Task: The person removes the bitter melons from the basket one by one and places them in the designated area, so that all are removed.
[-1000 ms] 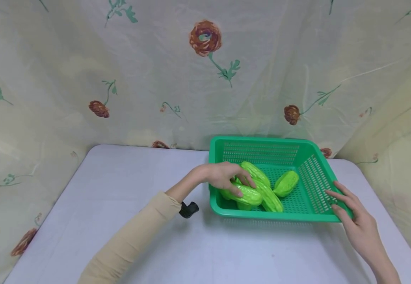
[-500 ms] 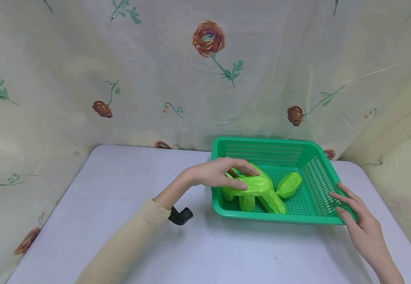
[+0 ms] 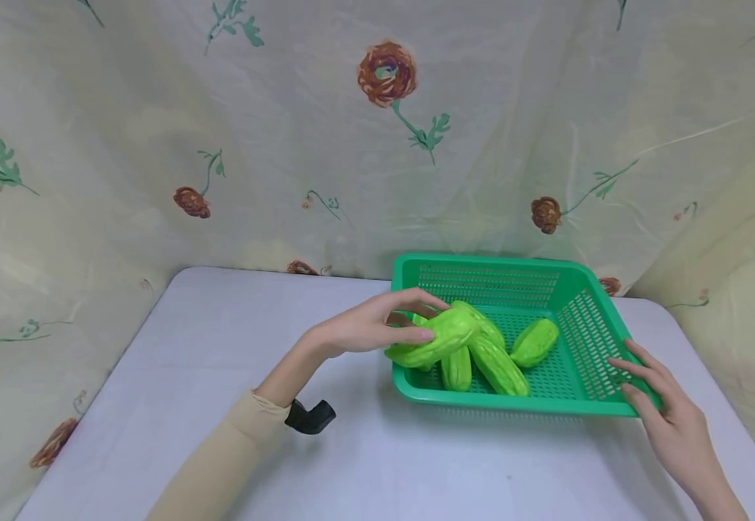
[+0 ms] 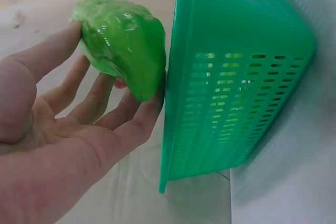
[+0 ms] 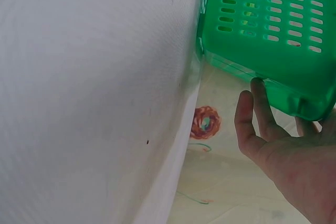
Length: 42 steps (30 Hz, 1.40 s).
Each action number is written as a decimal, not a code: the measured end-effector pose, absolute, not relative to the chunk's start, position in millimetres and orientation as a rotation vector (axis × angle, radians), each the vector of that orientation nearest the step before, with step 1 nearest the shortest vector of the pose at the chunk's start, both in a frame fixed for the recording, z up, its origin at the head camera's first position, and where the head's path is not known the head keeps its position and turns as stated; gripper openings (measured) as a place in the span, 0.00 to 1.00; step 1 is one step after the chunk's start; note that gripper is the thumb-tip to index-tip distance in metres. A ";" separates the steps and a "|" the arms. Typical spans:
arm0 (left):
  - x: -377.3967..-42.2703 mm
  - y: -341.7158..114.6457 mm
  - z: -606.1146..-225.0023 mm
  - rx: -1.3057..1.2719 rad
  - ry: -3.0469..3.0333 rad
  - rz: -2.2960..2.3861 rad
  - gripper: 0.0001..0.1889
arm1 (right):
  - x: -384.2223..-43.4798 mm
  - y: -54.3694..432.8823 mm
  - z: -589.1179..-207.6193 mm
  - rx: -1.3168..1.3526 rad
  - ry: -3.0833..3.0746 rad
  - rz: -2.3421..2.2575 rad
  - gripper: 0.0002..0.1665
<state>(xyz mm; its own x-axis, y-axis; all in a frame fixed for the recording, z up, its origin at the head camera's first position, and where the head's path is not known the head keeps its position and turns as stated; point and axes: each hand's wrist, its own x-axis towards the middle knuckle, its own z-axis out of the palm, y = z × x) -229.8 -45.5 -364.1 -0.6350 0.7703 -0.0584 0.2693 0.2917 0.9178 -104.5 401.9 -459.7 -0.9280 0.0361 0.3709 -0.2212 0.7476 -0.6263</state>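
Observation:
My left hand (image 3: pixel 377 322) pinches a bright green bitter melon (image 3: pixel 439 339) between thumb and fingers, above the left end of a green plastic basket (image 3: pixel 527 407). In the left wrist view this bitter melon (image 4: pixel 123 45) is beside the basket's rim (image 4: pixel 176 77), its bumpy skin shiny. Several more bitter melons (image 3: pixel 499 365) lie inside the basket, most grouped at the left; one short bitter melon (image 3: pixel 535 342) lies apart nearer the right. My right hand (image 3: pixel 673 412) holds the basket's front right corner, with fingers over the rim; the right wrist view shows its other fingers (image 5: pixel 262 108) outside.
The basket stands toward the back right of a white-covered table (image 3: pixel 377 463). Flower-patterned curtain cloth (image 3: pixel 273 145) hangs behind and at both sides. A black strap piece (image 3: pixel 310 417) juts from the left wrist.
The left hand has lifted the bitter melon off the others and drawn it left toward the basket's left rim, turning it slantwise. The right hand stays at the basket's corner.

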 end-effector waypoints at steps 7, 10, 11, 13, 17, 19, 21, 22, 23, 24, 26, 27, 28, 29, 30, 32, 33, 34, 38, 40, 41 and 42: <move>-229.8 -57.2 -366.0 0.811 2.048 1.406 0.24 | -103.7 402.4 -460.3 0.138 -2.591 1.008 0.23; -231.1 -62.0 -367.9 0.800 2.044 1.433 0.23 | -102.5 402.8 -461.0 0.125 -2.600 1.018 0.23; -231.7 -64.0 -368.9 0.797 2.046 1.443 0.24 | -102.1 402.8 -461.1 0.120 -2.603 1.020 0.23; -232.8 -68.4 -370.5 0.783 2.049 1.463 0.23 | -101.4 402.7 -461.4 0.120 -2.602 1.021 0.23; -234.5 -78.4 -373.7 0.733 2.071 1.497 0.23 | -101.3 403.2 -462.0 0.127 -2.592 1.016 0.23; -235.1 -83.5 -375.2 0.694 2.082 1.515 0.23 | -101.4 403.4 -462.0 0.133 -2.586 1.012 0.23; -235.6 -88.3 -377.0 0.644 2.090 1.535 0.24 | -101.7 403.6 -461.8 0.135 -2.582 1.006 0.23; -236.0 -90.6 -378.2 0.618 2.093 1.550 0.24 | -101.7 403.5 -461.7 0.140 -2.579 1.004 0.23; -236.4 -92.7 -379.4 0.589 2.095 1.567 0.24 | -101.6 403.4 -461.6 0.141 -2.576 1.004 0.23; -236.8 -94.8 -380.9 0.557 2.097 1.585 0.25 | -101.7 403.4 -461.6 0.142 -2.572 1.001 0.23; -238.1 -98.7 -384.3 0.493 2.103 1.620 0.25 | -101.8 403.3 -461.3 0.142 -2.572 0.998 0.22; -238.6 -100.5 -386.0 0.460 2.104 1.639 0.26 | -101.8 403.2 -460.9 0.138 -2.576 0.995 0.22; -239.2 -102.2 -387.8 0.429 2.104 1.658 0.26 | -101.8 403.2 -460.8 0.137 -2.578 0.994 0.21; -239.7 -104.2 -389.7 0.400 2.104 1.675 0.27 | -102.0 403.2 -460.7 0.134 -2.583 0.991 0.21; -240.0 -105.9 -391.5 0.376 2.103 1.689 0.27 | -102.1 403.2 -460.4 0.131 -2.586 0.990 0.20; -241.0 -108.7 -395.3 0.328 2.102 1.710 0.27 | -102.4 403.0 -460.0 0.135 -2.591 0.987 0.20; -241.4 -110.1 -397.1 0.305 2.100 1.720 0.27 | -102.7 402.9 -460.1 0.140 -2.589 0.985 0.20; -242.0 -111.3 -399.1 0.290 2.098 1.729 0.27 | -102.8 402.9 -460.2 0.148 -2.585 0.984 0.20; -244.7 -113.5 -406.6 0.239 2.087 1.769 0.27 | -103.5 402.7 -460.2 0.165 -2.571 0.980 0.20; -245.9 -113.3 -409.9 0.216 2.078 1.795 0.27 | -103.8 402.5 -460.1 0.166 -2.567 0.974 0.20; -246.3 -112.8 -411.4 0.205 2.078 1.805 0.27 | -103.8 402.3 -460.0 0.168 -2.564 0.974 0.20; -246.8 -112.2 -413.0 0.187 2.075 1.815 0.27 | -103.9 402.0 -460.0 0.169 -2.561 0.972 0.20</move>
